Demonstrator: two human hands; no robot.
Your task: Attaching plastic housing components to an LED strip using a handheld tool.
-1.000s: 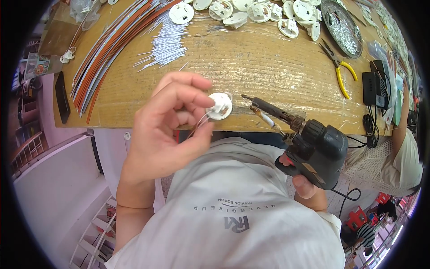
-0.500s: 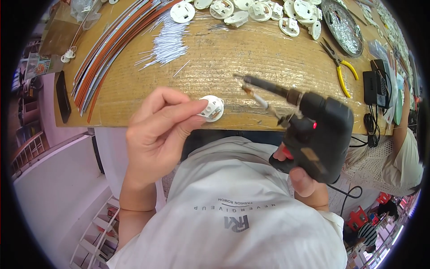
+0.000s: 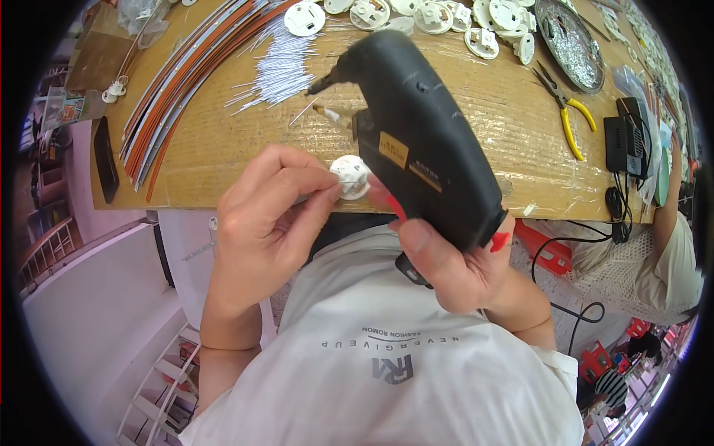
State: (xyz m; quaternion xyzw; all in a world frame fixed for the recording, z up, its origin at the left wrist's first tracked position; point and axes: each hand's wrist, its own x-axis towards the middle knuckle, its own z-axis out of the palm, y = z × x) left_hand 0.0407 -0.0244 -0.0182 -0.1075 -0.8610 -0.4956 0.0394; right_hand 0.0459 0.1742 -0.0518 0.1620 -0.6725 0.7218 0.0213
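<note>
White round fitting: small plastic disc [image 3: 353, 175] with raised parts on its face, at the near edge of the tabletop [image 3: 223, 160], left of its middle; resting or lifted, cannot tell.
Left hand [image 3: 256, 223]: thumb and forefinger together, pinched on the disc's left rim; other fingers curled behind.
Fitting, handling: likely very light, stiff, smooth enough to skid under a push; raised parts probably brittle. Best hold is the outer rim, face kept clear.
Right hand [image 3: 461, 267]: fingers clamped round the handle of the soldering gun [image 3: 424, 134], red trigger at the forefinger side.
Soldering gun, handling: bulky, probably the heaviest thing in hand and nose-heavy; hard shell. Hold by the handle only; treat the dark tip as hot. Cord [image 3: 584, 318] trails to the right and may drag.
Tip: aimed toward the tabletop's far left corner, near the heap of white wires [image 3: 279, 70], well apart from the fitting.
Far edge: more white discs [image 3: 482, 43] in a loose row.
Right side: yellow-handled pliers [image 3: 573, 111], lying open, below a round dish [image 3: 599, 74].
</note>
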